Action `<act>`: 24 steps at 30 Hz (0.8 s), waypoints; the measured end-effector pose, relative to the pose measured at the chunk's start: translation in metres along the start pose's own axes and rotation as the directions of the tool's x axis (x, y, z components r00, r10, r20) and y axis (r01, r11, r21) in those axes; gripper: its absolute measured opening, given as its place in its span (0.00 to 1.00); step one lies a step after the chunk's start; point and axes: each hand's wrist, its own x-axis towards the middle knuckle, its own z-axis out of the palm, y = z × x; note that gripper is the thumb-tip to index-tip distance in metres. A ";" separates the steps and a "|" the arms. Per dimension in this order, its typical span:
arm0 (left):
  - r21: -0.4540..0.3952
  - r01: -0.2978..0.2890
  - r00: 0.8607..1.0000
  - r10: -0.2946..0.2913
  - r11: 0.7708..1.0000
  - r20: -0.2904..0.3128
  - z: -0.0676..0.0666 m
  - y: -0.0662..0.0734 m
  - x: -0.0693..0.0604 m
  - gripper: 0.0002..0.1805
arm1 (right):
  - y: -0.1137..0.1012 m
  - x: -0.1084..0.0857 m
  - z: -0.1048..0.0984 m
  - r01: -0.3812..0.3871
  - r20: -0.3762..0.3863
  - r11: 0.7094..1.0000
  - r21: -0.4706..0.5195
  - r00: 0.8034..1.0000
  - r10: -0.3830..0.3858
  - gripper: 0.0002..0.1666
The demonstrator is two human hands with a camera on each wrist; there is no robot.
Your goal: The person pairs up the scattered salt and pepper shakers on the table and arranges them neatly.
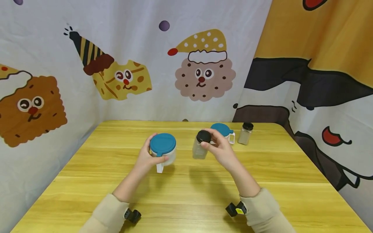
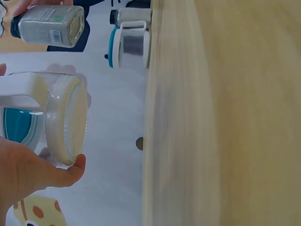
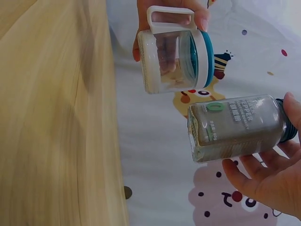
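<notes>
My left hand [image 1: 149, 157] grips a clear seasoning jar [image 1: 163, 152] with a blue lid and a white handle, held above the table. Pale contents show at its base in the left wrist view. To the right, my right hand [image 1: 222, 150] holds a pepper bottle [image 3: 240, 125] by its black cap, thumb on one side and fingers on the other. The bottle is square and clear, with greyish powder inside and printed lettering. It hangs slightly tilted above the table, apart from the jar.
A second blue-lidded jar [image 1: 222, 129] with a white handle stands at the table's back, behind my right hand. Beside it is another black-capped bottle [image 1: 245, 133]. The wooden table [image 1: 180, 200] ends at a printed cloth [image 1: 163, 106] behind.
</notes>
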 end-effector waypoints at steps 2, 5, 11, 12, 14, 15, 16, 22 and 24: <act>0.004 0.004 1.000 -0.004 1.000 -0.013 -0.004 0.001 -0.001 0.52 | 0.000 0.001 0.004 0.004 0.003 1.000 0.013 1.000 -0.004 0.25; 0.005 0.010 1.000 -0.010 1.000 -0.027 -0.010 0.000 -0.003 0.52 | 0.001 0.003 0.010 -0.001 0.005 0.999 0.033 1.000 0.001 0.25; 0.015 0.026 0.998 -0.025 1.000 -0.051 -0.019 -0.001 -0.006 0.52 | 0.003 0.006 0.023 -0.008 0.028 0.999 0.037 1.000 0.007 0.24; 0.017 0.027 0.998 -0.026 0.999 -0.050 -0.020 -0.001 -0.007 0.53 | 0.003 0.006 0.025 -0.009 0.029 0.999 0.034 1.000 0.008 0.24; 0.022 0.028 0.999 -0.027 0.999 -0.046 -0.022 -0.001 -0.008 0.53 | 0.003 0.006 0.028 -0.005 0.033 0.999 0.033 0.999 0.004 0.24; 0.028 0.030 0.999 -0.029 0.999 -0.046 -0.022 -0.002 -0.009 0.53 | 0.003 0.006 0.030 -0.001 0.035 0.999 0.032 0.999 -0.001 0.24; 0.030 0.029 0.999 -0.028 0.999 -0.044 -0.023 -0.002 -0.009 0.53 | 0.003 0.006 0.031 0.004 0.037 0.999 0.033 0.999 -0.006 0.24; 0.049 0.032 0.998 -0.029 0.998 -0.057 -0.025 -0.004 -0.007 0.53 | 0.005 0.008 0.041 0.018 0.049 0.999 0.043 0.999 -0.020 0.23; 0.049 0.035 0.998 -0.033 0.998 -0.058 -0.024 -0.004 -0.007 0.53 | 0.004 0.007 0.044 0.019 0.056 0.999 0.051 0.998 -0.022 0.23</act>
